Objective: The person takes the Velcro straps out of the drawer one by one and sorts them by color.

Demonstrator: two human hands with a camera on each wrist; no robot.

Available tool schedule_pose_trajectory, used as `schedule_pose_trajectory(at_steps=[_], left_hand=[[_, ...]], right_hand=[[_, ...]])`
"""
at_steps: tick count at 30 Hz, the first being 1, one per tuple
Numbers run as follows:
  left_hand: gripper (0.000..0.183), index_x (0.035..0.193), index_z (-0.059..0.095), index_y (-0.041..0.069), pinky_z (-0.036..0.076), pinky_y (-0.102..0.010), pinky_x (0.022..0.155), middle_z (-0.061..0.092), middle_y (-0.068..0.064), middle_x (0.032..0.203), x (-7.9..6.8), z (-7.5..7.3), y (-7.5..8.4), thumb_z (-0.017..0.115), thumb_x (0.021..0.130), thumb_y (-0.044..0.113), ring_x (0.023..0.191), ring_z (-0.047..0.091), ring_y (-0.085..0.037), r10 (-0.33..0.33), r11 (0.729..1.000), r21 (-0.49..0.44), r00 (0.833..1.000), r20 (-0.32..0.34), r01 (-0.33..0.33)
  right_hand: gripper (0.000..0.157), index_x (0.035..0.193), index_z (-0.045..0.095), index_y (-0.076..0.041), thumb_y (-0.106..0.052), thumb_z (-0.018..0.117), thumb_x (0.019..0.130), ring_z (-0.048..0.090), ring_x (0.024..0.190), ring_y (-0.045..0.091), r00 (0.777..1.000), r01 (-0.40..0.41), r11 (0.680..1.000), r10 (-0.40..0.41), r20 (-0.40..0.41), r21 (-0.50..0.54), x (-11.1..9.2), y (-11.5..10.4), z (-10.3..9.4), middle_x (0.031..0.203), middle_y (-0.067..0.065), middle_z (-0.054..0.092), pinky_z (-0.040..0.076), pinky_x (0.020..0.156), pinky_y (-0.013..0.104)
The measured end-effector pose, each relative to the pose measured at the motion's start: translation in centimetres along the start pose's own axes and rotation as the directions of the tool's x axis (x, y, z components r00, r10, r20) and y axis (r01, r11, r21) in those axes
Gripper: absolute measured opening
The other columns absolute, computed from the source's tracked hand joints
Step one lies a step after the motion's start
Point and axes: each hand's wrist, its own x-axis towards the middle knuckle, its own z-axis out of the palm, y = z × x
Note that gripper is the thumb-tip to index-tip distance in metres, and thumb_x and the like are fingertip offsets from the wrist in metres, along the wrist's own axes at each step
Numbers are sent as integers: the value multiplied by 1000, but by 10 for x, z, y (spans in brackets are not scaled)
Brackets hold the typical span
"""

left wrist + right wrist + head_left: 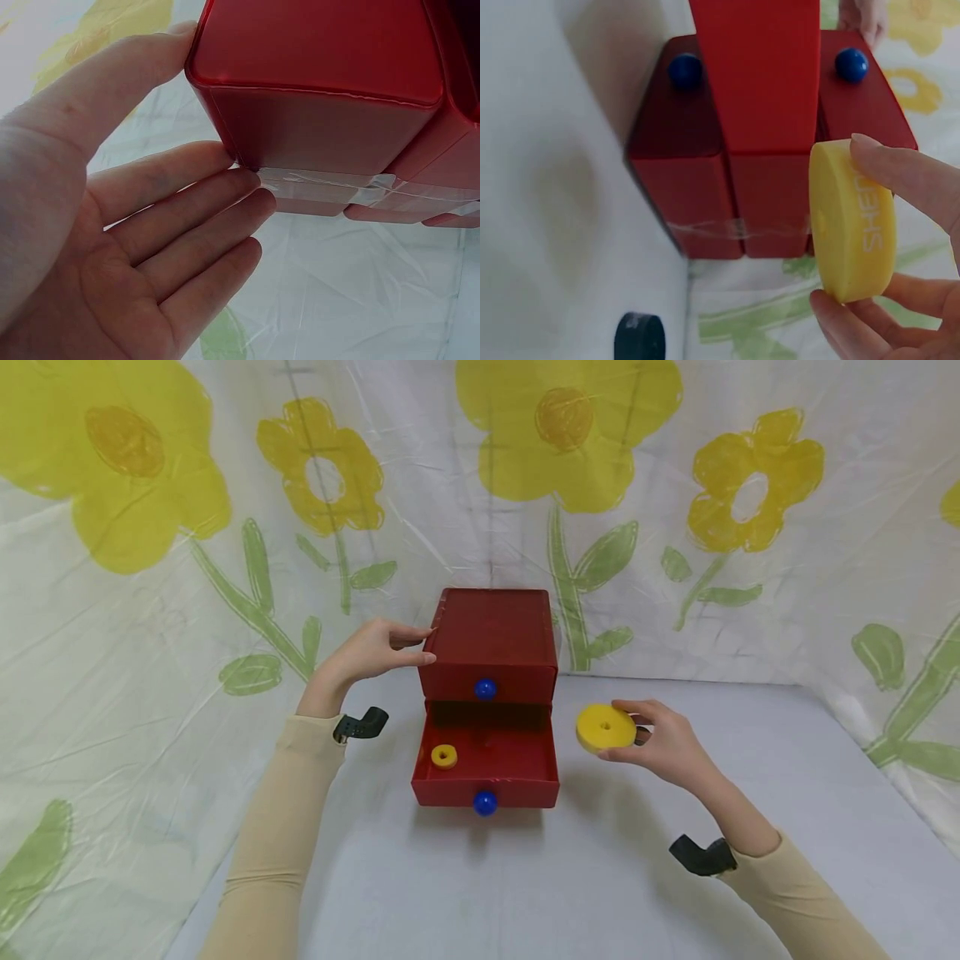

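Note:
My right hand (671,747) pinches a thick yellow disc (604,727) between thumb and fingers, to the right of a red drawer cabinet (491,627). The disc has a small hole in its face and pale lettering on its rim, seen in the right wrist view. With fingers nearly straight, my left hand (371,650) touches the cabinet's upper left side. Below the top drawer, a red drawer (502,756) stands pulled out. A small yellow ring (444,756) with a dark centre lies in its left part.
Blue knobs stick out from the top drawer (486,689) and the pulled-out one. The right wrist view shows another blue knob (685,71) on the lowest drawer and a black round object (640,337) on the tablecloth. A flower-printed curtain (427,518) hangs behind.

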Motion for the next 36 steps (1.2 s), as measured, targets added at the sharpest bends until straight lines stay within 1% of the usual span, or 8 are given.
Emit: schedule_pose_trajectory(at_steps=[7,11,16,22,30,36], left_hand=[[64,134,57,18,46,-47,99,58,-8,133,1,0,-1,72,80,48,122,54,-24,4,1000,-15,1000,6,-4],[64,134,57,18,47,-46,98,59,-6,132,1,0,-1,72,79,48,121,55,-23,5,1000,-13,1000,3,-4],[64,133,57,18,47,-45,97,60,-6,130,1,0,-1,73,79,48,120,56,-22,9,1000,-7,1000,-2,-9],[65,134,57,18,47,-46,98,60,-6,131,0,0,0,72,79,49,120,55,-23,3,1000,-8,1000,1,-3],[66,133,58,20,47,-44,98,61,-3,130,-2,0,1,72,77,53,119,56,-20,-9,1000,-9,1000,-5,9],[67,134,57,19,47,-46,98,59,-5,131,-2,0,1,72,78,52,120,55,-22,-4,1000,-4,1000,-6,4]], right_hand=[[77,133,54,-3,-39,83,71,59,106,34,1000,-29,999,29,10,-26,-2,12,2,130,20,52,53,88,46],[77,133,53,-3,-38,83,71,57,107,35,999,-35,999,35,13,-28,-3,19,5,131,20,52,53,88,47],[75,132,54,-3,-34,83,71,54,110,34,999,-33,999,33,15,-32,-4,26,9,129,20,53,52,89,49],[75,131,54,1,-31,84,70,53,112,37,1000,-14,1000,15,17,-21,-6,35,12,128,22,54,51,89,51],[76,131,53,3,-31,84,70,53,114,38,999,-11,1000,11,31,-2,-6,52,18,129,23,53,51,89,49],[78,131,53,1,-31,85,69,52,117,38,998,-21,1000,21,54,0,-6,66,23,131,22,52,51,90,47]])
